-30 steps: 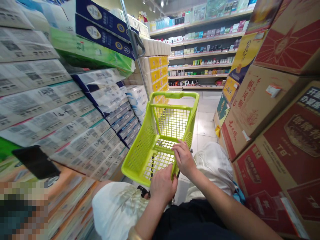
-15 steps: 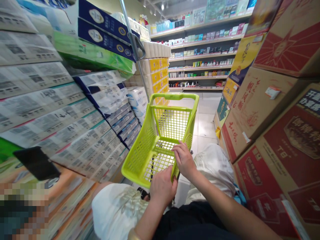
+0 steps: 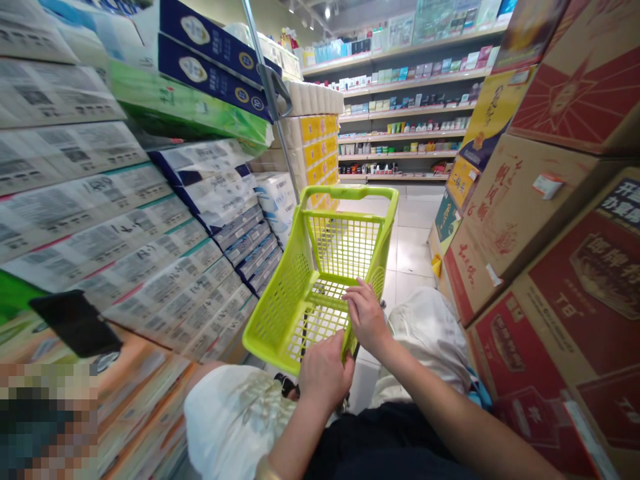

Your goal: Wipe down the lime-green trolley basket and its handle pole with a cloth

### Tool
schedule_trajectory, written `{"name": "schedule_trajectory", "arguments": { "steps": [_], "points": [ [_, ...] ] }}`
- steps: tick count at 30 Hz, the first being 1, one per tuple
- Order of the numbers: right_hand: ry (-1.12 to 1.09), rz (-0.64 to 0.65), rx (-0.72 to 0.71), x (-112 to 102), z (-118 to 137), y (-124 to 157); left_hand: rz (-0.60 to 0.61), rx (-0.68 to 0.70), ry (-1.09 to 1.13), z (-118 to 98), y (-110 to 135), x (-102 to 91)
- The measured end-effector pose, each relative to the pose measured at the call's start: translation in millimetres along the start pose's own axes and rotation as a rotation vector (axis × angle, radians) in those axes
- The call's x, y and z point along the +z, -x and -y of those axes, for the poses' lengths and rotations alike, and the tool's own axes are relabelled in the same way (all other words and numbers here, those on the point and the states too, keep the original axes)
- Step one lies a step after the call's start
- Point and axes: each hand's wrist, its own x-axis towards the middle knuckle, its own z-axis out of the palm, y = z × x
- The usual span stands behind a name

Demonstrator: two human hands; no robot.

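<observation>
Because the left hand (image 3: 326, 370) and the right hand (image 3: 369, 317) are both bearing on one side of the green basket (image 3: 290, 287), uneven pressure could tilt or swing it. The left hand is curling over the rim at the near right corner, apparently gripping it, while the right hand is lying farther along that rim, fingers loosely bent and not clasping, so a sudden tug could slip past it. The green basket is sitting just ahead of and between the white-clothed knees (image 3: 425, 327), over the tiled floor (image 3: 413, 243); its base is hidden, but if it is riding on wheels, it could roll once the hold slackens. A metal pole (image 3: 256, 40) with a grey handle (image 3: 277, 95) is rising by its far left corner, overlapping the navy boxes (image 3: 210, 60) in this view; whether they are touching cannot be told, yet a leftward swing could snag them. Those boxes and the green pack (image 3: 190, 107) beneath are leaning at a slant, so a knock could send them sliding. On the right, the red cartons (image 3: 540, 353) are crowding the other knee, so turning too widely could cause a bump
</observation>
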Motion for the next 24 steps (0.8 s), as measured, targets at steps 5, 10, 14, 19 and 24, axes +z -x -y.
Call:
{"name": "schedule_trajectory", "arguments": {
  "steps": [5, 10, 14, 19, 24],
  "points": [
    [-0.030, 0.088, -0.055, 1, 21, 29, 0.026, 0.006, 0.009, 1, 1, -3.7],
    [-0.006, 0.048, -0.046, 0, 0, 2, 0.022, -0.010, -0.012, 0, -1, -2.4],
    [0.017, 0.003, -0.011, 0, -8, -8, 0.005, -0.003, -0.004, 0, 0, -0.6],
    [-0.020, 0.080, -0.040, -1, 19, 30, 0.025, -0.001, -0.002, 0, 1, -3.4],
    [-0.008, 0.104, -0.086, 0, 7, 14, 0.041, -0.017, -0.014, 0, -2, -4.2]
  ]
}}
